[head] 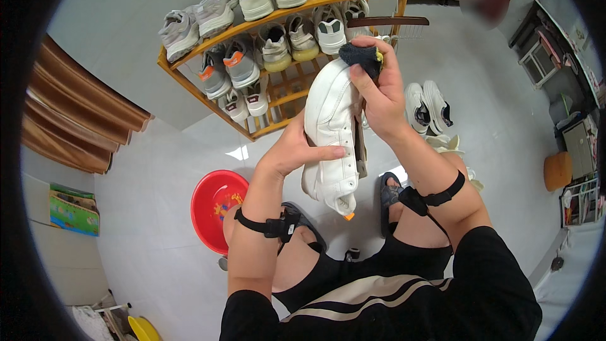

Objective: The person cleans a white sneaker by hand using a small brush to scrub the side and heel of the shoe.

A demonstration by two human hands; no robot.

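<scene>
A white shoe [331, 109] without laces is turned on its side in front of me, its toe pointing away. My left hand [296, 149] grips it around the middle, the thumb lying across the upper beside the eyelets. In my right hand [386, 90] is a dark sponge or cloth [359, 57] with a yellow edge, pressed against the shoe's toe. An orange tab [349, 216] shows at the heel end. The palm side of the left hand's fingers is hidden behind the shoe.
A wooden shoe rack [208, 92] with several pairs stands ahead; a brown hanger [388, 21] hangs at its right end. A red basin [198, 203] is on the floor left of my legs. White shoes [428, 104] lie to the right. A stool [557, 170] stands farther right.
</scene>
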